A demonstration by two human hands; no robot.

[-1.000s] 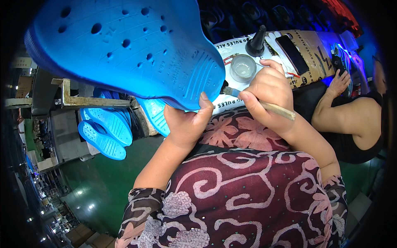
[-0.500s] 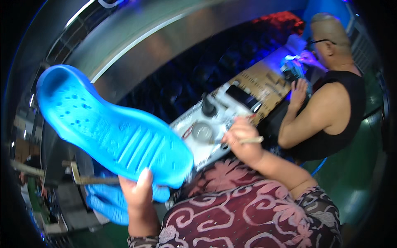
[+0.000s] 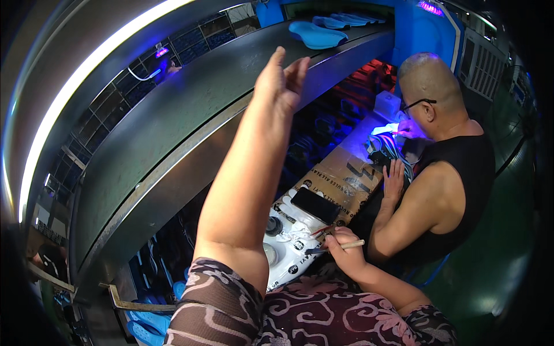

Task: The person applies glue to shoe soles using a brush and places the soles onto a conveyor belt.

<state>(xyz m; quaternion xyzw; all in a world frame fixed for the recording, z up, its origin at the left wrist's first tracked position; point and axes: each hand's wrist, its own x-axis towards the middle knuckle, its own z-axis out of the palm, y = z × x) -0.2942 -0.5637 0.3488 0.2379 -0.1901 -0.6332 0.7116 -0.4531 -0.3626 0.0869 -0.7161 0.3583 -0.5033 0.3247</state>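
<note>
My left hand point(image 3: 281, 83) is raised at the end of an outstretched arm, fingers apart, holding nothing. Just beyond it, a bright blue shoe sole point(image 3: 316, 36) lies on the dark conveyor belt point(image 3: 190, 86), apart from the fingers. Low on the right, my right hand point(image 3: 347, 254) is closed round a brush point(image 3: 353, 244) with a pale wooden handle. The brush's dark end points left over a white covered work surface point(image 3: 291, 262). There, a round pot point(image 3: 269, 254) and a dark bottle point(image 3: 273, 226) are partly hidden by my left forearm.
Several more blue soles point(image 3: 346, 21) lie farther along the belt. A black phone point(image 3: 315, 205) rests beside printed cardboard point(image 3: 340, 184). Close on the right, a co-worker point(image 3: 441, 155) handles a shoe under violet light. Blue footwear pieces point(image 3: 147, 328) sit low at left, by a metal bracket point(image 3: 124, 303).
The blue sole has gone from my left hand onto the belt. That arm has stretched up and forward and the hand has let go. My right hand still grips the brush, lower in view.
</note>
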